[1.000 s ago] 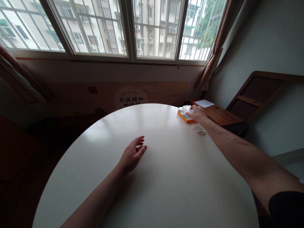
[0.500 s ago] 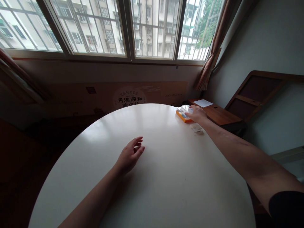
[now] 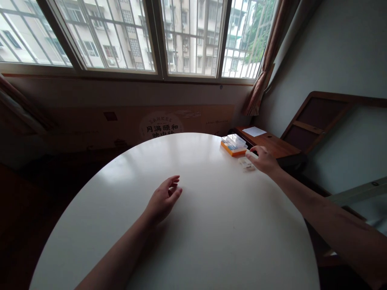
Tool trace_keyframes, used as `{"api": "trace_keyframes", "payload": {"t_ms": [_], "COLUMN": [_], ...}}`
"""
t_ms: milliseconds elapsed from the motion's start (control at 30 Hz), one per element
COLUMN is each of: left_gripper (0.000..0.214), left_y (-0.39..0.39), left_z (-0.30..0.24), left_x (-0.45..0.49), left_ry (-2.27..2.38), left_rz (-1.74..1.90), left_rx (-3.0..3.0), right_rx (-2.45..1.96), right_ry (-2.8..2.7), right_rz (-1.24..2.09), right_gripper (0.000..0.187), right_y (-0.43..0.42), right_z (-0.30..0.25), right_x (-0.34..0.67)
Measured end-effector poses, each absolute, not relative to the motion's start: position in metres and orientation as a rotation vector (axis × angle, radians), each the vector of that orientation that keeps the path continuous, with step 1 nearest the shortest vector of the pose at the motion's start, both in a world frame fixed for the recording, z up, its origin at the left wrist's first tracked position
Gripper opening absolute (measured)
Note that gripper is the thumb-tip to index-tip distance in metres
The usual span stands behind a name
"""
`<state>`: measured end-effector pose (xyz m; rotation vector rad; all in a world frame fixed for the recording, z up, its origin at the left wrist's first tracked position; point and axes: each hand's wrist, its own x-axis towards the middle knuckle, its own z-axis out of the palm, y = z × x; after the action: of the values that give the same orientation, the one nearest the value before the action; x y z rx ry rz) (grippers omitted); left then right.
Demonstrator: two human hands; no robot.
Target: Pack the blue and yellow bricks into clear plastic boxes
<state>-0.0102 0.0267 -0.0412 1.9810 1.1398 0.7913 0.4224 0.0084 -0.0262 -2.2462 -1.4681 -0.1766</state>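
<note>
My left hand point(image 3: 163, 199) rests over the middle of the white table, fingers loosely curled and apart, holding nothing. Toward the far right edge is my right hand point(image 3: 263, 159), its thumb and fingers bent but apart, with nothing visible between them. Just left of its fingertips lies a small clear packet or case point(image 3: 246, 164) with pale contents I cannot make out; whether the thumb touches it I cannot tell. Behind that sits an orange-based box point(image 3: 232, 150), with clear plastic cases point(image 3: 236, 140) stacked on top.
The round white table point(image 3: 199, 241) spans the view. Beyond its right edge stands a wooden desk or chair top point(image 3: 278, 146) bearing a paper sheet point(image 3: 254, 131). A large printed cardboard box point(image 3: 121, 125) leans under the barred window.
My right hand has left the clear cases on the orange box and drawn back to the right, beside the small packet. My left hand has stayed put. The view has shifted slightly.
</note>
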Motion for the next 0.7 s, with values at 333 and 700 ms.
{"api": "trace_keyframes", "payload": {"t_ms": [333,700], "left_gripper": [0.057,0.056], "left_y": [0.027,0.026], "left_z": [-0.041,-0.041], "left_x": [-0.011,-0.012], "left_ry": [1.137,1.143], "left_rz": [0.789,0.767], "left_rx": [1.993,2.004], "right_rx": [-2.422,-2.335], "right_ry": [-1.528,-1.494], "right_rz": [-0.051,-0.114], "right_gripper": [0.056,0.047], "right_y": [0.004,0.026], "right_z": [-0.045,-0.005], "right_x": [0.4,0.416]}}
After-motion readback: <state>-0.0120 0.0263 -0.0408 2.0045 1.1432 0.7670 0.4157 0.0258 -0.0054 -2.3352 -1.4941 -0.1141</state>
